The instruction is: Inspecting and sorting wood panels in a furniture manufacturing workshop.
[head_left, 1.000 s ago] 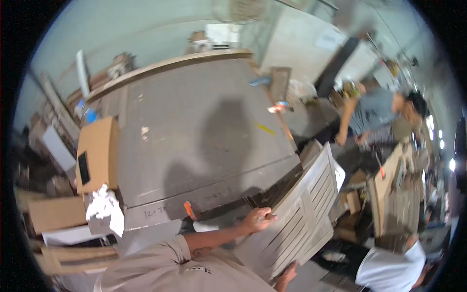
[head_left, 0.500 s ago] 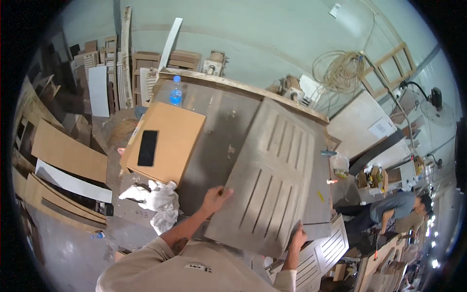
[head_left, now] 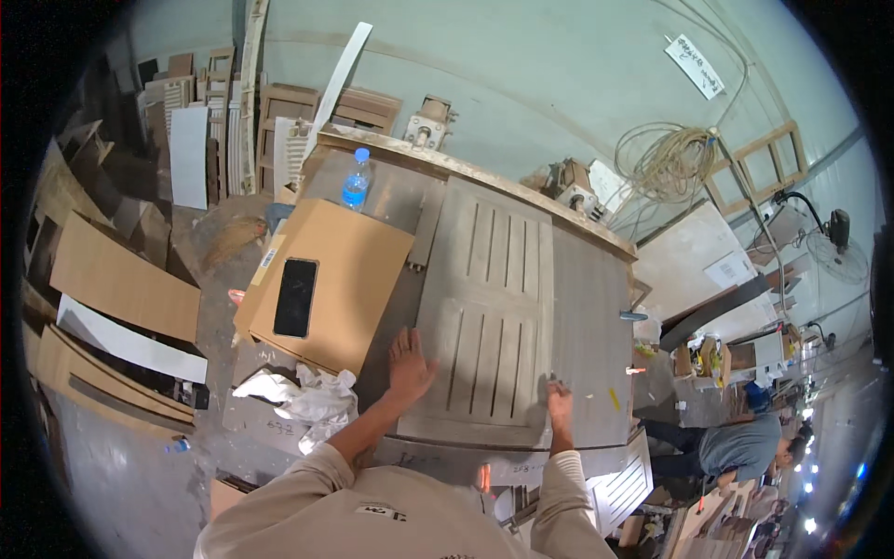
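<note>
Slotted end to end, the grey panel (head_left: 477,303) is no longer slanting up in the hands: since the earlier frame it has swung leftward and is now lying flat on the worktable (head_left: 591,312), its near end stopping just inside the front edge. Its long axis and slots are running from that edge toward the back ledge (head_left: 391,149), leaning slightly right; which end is the top, I cannot tell. The left hand (head_left: 410,374) is lying over the left long edge, fingers extended and close together, thumb apart. The right hand (head_left: 559,402) is curling its fingers beside the right edge; whether they are pinching anything, I cannot tell. Settling the panel seems the step in hand; any further shift is probably calling for even pressure on both long edges.
</note>
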`<action>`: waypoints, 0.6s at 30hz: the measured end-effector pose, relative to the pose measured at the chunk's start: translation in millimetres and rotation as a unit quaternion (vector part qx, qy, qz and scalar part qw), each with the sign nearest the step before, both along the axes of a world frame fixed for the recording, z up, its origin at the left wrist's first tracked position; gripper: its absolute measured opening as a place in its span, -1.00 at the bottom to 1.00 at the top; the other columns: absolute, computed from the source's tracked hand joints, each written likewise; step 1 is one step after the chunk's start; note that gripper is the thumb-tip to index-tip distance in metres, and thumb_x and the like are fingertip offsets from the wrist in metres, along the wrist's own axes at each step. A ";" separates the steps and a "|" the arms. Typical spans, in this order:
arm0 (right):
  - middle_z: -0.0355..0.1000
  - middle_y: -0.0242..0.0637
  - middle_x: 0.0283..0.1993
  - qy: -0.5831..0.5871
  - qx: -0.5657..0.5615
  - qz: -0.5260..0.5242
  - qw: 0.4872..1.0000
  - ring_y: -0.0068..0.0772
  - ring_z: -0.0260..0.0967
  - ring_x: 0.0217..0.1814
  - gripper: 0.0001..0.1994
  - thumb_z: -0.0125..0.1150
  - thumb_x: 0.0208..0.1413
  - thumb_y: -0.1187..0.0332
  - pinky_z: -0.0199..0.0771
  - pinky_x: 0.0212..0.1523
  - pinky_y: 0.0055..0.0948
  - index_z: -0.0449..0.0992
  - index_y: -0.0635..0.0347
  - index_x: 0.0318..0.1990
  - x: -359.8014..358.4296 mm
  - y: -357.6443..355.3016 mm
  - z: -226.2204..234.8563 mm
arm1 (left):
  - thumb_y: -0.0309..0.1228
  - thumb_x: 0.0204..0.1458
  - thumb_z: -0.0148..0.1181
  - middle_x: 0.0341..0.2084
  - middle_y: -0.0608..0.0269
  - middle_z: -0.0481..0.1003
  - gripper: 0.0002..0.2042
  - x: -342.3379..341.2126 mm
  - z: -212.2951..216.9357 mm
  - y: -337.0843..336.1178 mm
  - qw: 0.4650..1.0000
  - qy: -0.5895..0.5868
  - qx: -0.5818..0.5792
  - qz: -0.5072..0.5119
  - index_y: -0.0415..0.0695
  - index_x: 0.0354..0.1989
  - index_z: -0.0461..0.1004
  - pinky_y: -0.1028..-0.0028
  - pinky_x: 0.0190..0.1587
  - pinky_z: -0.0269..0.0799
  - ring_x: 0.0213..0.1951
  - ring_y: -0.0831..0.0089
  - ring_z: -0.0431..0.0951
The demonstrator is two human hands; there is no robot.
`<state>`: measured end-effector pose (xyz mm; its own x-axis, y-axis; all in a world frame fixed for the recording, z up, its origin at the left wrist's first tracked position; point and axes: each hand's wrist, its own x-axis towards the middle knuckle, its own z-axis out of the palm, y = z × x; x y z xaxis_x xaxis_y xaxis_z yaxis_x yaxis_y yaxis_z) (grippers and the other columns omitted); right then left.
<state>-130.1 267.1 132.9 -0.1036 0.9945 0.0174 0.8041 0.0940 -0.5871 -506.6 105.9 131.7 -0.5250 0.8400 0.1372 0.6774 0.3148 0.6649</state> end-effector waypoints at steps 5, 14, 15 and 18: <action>0.17 0.12 0.29 -0.048 -0.064 0.000 0.997 0.03 0.11 0.35 -0.33 0.17 0.06 0.09 0.11 0.32 -0.24 0.20 0.22 0.29 -65.4 -32.2 7.0 | -0.08 0.06 0.05 0.32 -0.34 -0.10 -0.26 -16.9 -6.8 4.6 0.994 0.053 -0.069 -0.063 -0.31 0.33 0.01 -0.06 0.36 -0.29 0.37 -0.18 -0.16; 0.14 0.15 0.31 0.042 -0.001 0.008 0.999 0.13 0.07 0.37 -0.35 0.20 0.07 0.21 0.07 0.34 -0.19 0.17 0.24 0.30 -45.7 -54.8 -17.1 | -0.23 0.14 -0.07 0.31 -0.41 -0.14 -0.39 -8.4 -31.3 -5.7 0.993 0.078 -0.017 -0.085 -0.27 0.32 0.04 -0.03 0.38 -0.32 0.37 -0.21 -0.19; 0.15 0.15 0.31 0.029 -0.001 0.005 1.000 0.13 0.07 0.37 -0.36 0.20 0.08 0.23 0.08 0.34 -0.19 0.17 0.25 0.30 -48.4 -54.3 -15.2 | -0.23 0.14 -0.07 0.31 -0.42 -0.14 -0.40 -9.3 -32.6 -4.7 0.993 0.084 -0.016 -0.085 -0.28 0.32 0.04 -0.03 0.38 -0.31 0.37 -0.22 -0.20; 0.16 0.15 0.30 0.038 -0.003 -0.014 0.999 0.13 0.09 0.36 -0.36 0.20 0.09 0.27 0.10 0.33 -0.18 0.14 0.25 0.30 -51.1 -57.6 -9.2 | -0.26 0.14 -0.06 0.30 -0.44 -0.13 -0.41 -8.9 -32.2 -3.8 0.990 0.089 -0.020 -0.104 -0.29 0.32 0.05 -0.06 0.36 -0.28 0.36 -0.25 -0.19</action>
